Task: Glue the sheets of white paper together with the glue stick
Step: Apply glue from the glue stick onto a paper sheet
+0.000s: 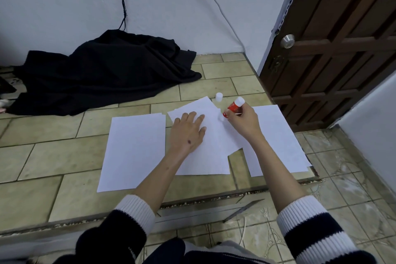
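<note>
I am pressing my left hand (pixel 188 129) flat on the middle sheets (pixel 205 148) on the counter (pixel 53 156). My right hand (pixel 241 121) is gripping the glue stick (pixel 234 106) at their far corner. If my palm lifts, the top sheet may be skewing and bonding crooked.

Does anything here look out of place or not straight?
The middle sheets under the left hand are fanned and turned, not squared like the left sheet. The right sheets overhang the tiled ledge. The cap stands apart behind the papers. The right hand grips the glue stick.
</note>
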